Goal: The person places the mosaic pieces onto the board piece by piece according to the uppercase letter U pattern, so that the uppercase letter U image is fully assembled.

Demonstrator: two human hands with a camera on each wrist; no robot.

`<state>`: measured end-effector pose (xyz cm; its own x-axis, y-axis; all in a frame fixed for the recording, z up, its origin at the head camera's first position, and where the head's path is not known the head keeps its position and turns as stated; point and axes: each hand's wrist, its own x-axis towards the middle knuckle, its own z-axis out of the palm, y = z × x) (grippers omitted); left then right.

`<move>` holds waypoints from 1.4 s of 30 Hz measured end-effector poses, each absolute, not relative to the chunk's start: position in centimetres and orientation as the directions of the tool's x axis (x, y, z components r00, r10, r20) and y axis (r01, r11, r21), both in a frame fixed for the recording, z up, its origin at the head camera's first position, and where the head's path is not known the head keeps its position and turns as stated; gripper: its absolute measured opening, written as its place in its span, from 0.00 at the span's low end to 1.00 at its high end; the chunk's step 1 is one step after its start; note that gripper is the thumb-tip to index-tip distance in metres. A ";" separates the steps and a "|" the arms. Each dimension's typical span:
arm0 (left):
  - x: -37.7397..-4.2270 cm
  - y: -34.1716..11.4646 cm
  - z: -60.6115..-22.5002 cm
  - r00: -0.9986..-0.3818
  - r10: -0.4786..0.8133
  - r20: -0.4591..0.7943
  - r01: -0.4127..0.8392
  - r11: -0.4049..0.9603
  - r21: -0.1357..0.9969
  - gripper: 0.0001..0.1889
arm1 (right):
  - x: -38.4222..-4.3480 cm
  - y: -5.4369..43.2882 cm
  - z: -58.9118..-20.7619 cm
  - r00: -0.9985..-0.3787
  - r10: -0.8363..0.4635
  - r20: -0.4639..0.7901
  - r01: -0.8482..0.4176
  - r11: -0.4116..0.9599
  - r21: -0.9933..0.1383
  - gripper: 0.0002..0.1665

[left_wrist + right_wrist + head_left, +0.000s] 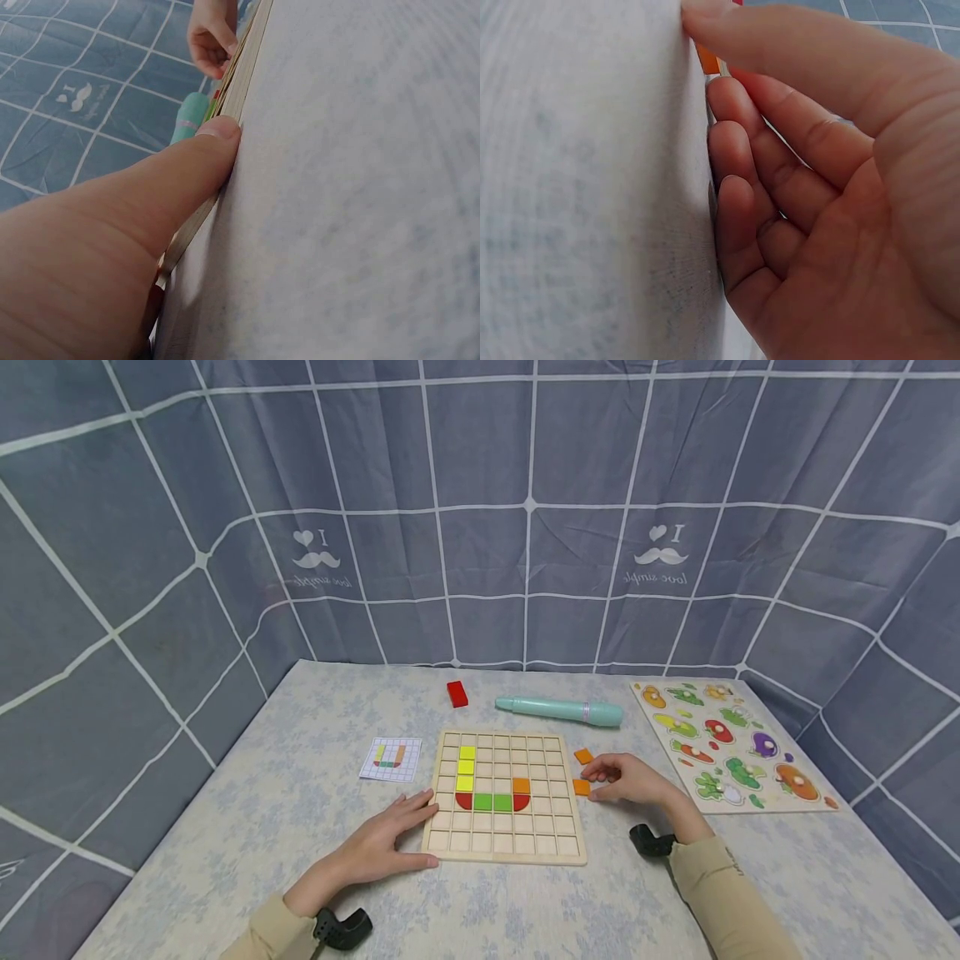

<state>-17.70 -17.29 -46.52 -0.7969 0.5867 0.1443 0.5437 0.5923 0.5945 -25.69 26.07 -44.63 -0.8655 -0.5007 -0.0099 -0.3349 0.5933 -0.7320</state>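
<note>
In the head view, my left hand (pixel 386 843) rests with fingers spread along the left edge of a wooden grid board (pixel 502 847). Its thumb (pixel 217 129) touches the board's near side in the left wrist view. On the board lie yellow squares (pixel 467 767), green squares (pixel 492 802), an orange square (pixel 521 786) and red curved pieces (pixel 464 801). To the right of the board, my right hand (pixel 626 778) is at a loose orange tile (pixel 581 787), fingers loosely bent and thumb apart from them. A second orange tile (pixel 583 757) lies just beyond its fingertips.
A pattern card (pixel 391 759) lies left of the board. Behind the board are a red block (pixel 457 694) and a teal tube-shaped object (pixel 558 710). A vegetable puzzle board (pixel 735 747) is at the right. A blue checked curtain (pixel 480 552) stands behind the table.
</note>
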 end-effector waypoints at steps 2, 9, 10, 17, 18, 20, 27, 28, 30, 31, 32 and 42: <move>-17.7 -17.3 -46.5 -0.797 0.587 0.142 0.542 0.592 0.597 0.41 | -25.7 26.1 -44.6 -0.866 -0.500 -0.013 -0.333 0.597 -0.730 0.17; -17.7 -17.2 -46.3 -0.799 0.588 0.126 0.534 0.597 0.599 0.41 | -25.6 25.9 -44.5 -0.877 -0.480 -0.036 -0.307 0.616 -0.726 0.17; -17.7 -17.2 -46.3 -0.799 0.588 0.125 0.534 0.597 0.598 0.41 | -25.5 25.8 -44.4 -0.879 -0.475 -0.037 -0.303 0.618 -0.725 0.17; -17.6 -17.2 -46.2 -0.802 0.584 0.123 0.528 0.599 0.602 0.41 | -25.5 25.7 -44.3 -0.871 -0.490 -0.029 -0.329 0.627 -0.706 0.17; -17.6 -17.2 -46.2 -0.803 0.583 0.123 0.527 0.599 0.603 0.41 | -25.5 25.7 -44.3 -0.871 -0.491 -0.031 -0.329 0.628 -0.706 0.17; -17.7 -17.2 -46.3 -0.804 0.582 0.123 0.527 0.601 0.601 0.41 | -25.6 25.7 -44.2 -0.867 -0.497 -0.033 -0.333 0.628 -0.703 0.16; -17.8 -17.2 -46.4 -0.802 0.584 0.124 0.530 0.601 0.598 0.41 | -25.6 25.6 -44.2 -0.872 -0.488 -0.044 -0.323 0.639 -0.699 0.16; -17.8 -17.2 -46.4 -0.802 0.584 0.126 0.532 0.601 0.596 0.41 | -25.6 25.6 -44.2 -0.873 -0.486 -0.044 -0.322 0.642 -0.695 0.16; -17.8 -17.2 -46.4 -0.801 0.585 0.129 0.535 0.602 0.593 0.41 | -25.6 25.6 -44.2 -0.878 -0.476 -0.041 -0.321 0.651 -0.688 0.15; -17.8 -17.2 -46.4 -0.801 0.584 0.130 0.536 0.602 0.592 0.41 | -25.6 25.5 -44.2 -0.881 -0.471 -0.039 -0.320 0.655 -0.685 0.15; -17.8 -17.2 -46.4 -0.801 0.584 0.131 0.536 0.603 0.591 0.41 | -25.6 25.5 -44.1 -0.885 -0.464 -0.038 -0.317 0.660 -0.682 0.15; -17.8 -17.3 -46.5 -0.802 0.582 0.132 0.536 0.605 0.588 0.41 | -25.4 25.4 -43.9 -0.892 -0.450 -0.042 -0.306 0.670 -0.676 0.14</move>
<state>-17.79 -17.25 -46.46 -0.8023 0.5821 0.1323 0.5361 0.6052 0.5885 -25.45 25.39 -43.86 -0.8920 -0.4501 -0.0423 -0.3061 0.6702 -0.6761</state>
